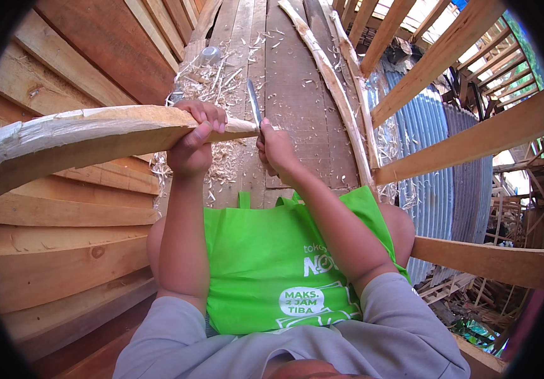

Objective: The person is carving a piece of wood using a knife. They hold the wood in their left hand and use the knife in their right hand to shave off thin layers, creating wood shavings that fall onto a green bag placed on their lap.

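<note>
A long, pale, curved piece of wood [114, 121] reaches from the far left rim to just in front of me, tapering toward its right end. My left hand [195, 136] is closed around it near that narrow end. In my right hand [276, 148] is a knife [254, 101], its blade pointing up and away from me; the fist hides most of the handle. Blade base and right fist are close beside the wood's tip [242, 128]; whether they touch I cannot tell. A bright green bag [253, 265] lies spread across my lap under both forearms.
Wood shavings [221, 161] litter the plank floor [291, 145]. A small clear cup [210, 55] stands among them. Two long peeled poles [332, 76] lie along the right side, beside a slatted railing [467, 136]. Corrugated metal sheets [425, 177] show beyond it. A board wall [64, 252] rises at left.
</note>
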{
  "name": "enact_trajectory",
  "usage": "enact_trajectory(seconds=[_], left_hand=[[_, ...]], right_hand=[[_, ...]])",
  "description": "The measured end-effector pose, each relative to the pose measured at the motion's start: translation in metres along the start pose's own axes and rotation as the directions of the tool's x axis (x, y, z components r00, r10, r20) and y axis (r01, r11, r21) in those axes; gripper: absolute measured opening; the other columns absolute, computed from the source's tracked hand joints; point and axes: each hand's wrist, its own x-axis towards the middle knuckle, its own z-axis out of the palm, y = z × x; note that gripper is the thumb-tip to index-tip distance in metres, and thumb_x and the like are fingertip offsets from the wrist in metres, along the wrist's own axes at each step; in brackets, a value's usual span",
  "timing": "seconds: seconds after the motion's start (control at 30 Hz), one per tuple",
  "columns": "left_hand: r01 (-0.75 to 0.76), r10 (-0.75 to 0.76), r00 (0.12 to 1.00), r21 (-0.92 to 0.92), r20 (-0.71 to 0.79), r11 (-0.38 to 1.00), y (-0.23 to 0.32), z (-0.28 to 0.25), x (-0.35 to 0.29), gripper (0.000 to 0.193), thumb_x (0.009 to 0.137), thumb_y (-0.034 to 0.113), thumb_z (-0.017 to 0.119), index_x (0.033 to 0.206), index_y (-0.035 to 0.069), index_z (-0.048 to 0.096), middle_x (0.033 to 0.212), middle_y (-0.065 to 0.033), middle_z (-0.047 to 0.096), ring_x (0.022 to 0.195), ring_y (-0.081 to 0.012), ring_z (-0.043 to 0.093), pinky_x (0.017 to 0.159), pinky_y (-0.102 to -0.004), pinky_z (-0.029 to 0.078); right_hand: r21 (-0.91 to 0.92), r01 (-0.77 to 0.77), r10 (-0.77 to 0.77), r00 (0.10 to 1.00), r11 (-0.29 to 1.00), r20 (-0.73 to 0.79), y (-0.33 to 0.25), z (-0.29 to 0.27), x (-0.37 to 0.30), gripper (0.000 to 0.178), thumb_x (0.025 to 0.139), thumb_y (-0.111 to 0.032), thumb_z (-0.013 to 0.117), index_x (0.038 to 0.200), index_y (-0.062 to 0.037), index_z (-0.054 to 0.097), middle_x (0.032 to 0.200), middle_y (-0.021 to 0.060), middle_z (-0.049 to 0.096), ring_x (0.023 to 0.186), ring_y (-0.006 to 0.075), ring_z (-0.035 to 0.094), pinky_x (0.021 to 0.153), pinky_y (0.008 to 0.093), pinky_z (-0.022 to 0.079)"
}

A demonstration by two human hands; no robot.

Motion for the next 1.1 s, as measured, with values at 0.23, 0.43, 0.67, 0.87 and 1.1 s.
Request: enact_trajectory(seconds=[0.23,0.43,0.67,0.87,1.1], left_hand=[[0.010,-0.010,1.000,-0.017,-0.004,1.000,0.000,-0.001,0.000,0.016,0.078,0.012,0.058,0.089,0.008,0.048,0.077,-0.0067,0.047,0.074,-0.0189,0.047,0.077,-0.0377,0.040],[0.011,-0.011,1.000,-0.007,-0.001,1.000,-0.002,-0.003,-0.001,0.016,0.078,0.012,0.059,0.089,0.008,0.048,0.077,-0.0063,0.048,0.074,-0.0188,0.048,0.077,-0.0377,0.040],[0.004,-0.004,1.000,0.003,-0.006,1.000,-0.001,-0.002,-0.002,0.015,0.078,0.012,0.059,0.088,0.008,0.049,0.077,-0.0063,0.048,0.073,-0.0190,0.048,0.077,-0.0376,0.041],[0.013,-0.012,1.000,0.006,-0.016,1.000,0.001,0.000,-0.001,0.015,0.077,0.011,0.059,0.087,0.008,0.048,0.076,-0.0070,0.048,0.073,-0.0192,0.049,0.076,-0.0378,0.041],[0.014,-0.013,1.000,0.004,-0.027,1.000,0.002,0.002,0.000,0.015,0.077,0.011,0.060,0.086,0.007,0.048,0.076,-0.0071,0.049,0.072,-0.0193,0.049,0.074,-0.0378,0.041]], right_hand=[[-0.020,-0.144,0.144,0.990,0.989,-0.001,-0.002,-0.007,0.005,0.053,0.098,-0.056,0.032,0.063,-0.0156,0.033,0.050,-0.0042,0.025,0.039,0.0096,0.017,0.037,0.0292,0.012],[0.822,0.068,0.260,0.931,0.565,-0.256,0.006,-0.051,0.034,0.053,0.095,-0.061,0.032,0.067,-0.0160,0.031,0.052,-0.0046,0.022,0.040,0.0118,0.017,0.039,0.0285,0.015],[-0.592,0.251,-0.406,0.903,0.766,-0.141,-0.023,-0.045,0.016,0.051,0.090,-0.057,0.054,0.072,-0.0088,0.053,0.059,0.0013,0.051,0.052,0.0106,0.045,0.049,0.0294,0.034],[-0.434,0.272,-0.385,0.902,0.859,-0.196,-0.013,-0.035,0.021,0.047,0.093,-0.047,0.055,0.078,-0.0032,0.061,0.065,0.0060,0.056,0.055,0.0137,0.051,0.053,0.0318,0.041],[-0.206,0.257,-0.279,0.957,0.944,-0.086,-0.017,-0.030,0.012,0.039,0.095,-0.042,0.055,0.082,-0.0061,0.055,0.058,-0.0018,0.044,0.042,0.0078,0.037,0.038,0.0270,0.029]])
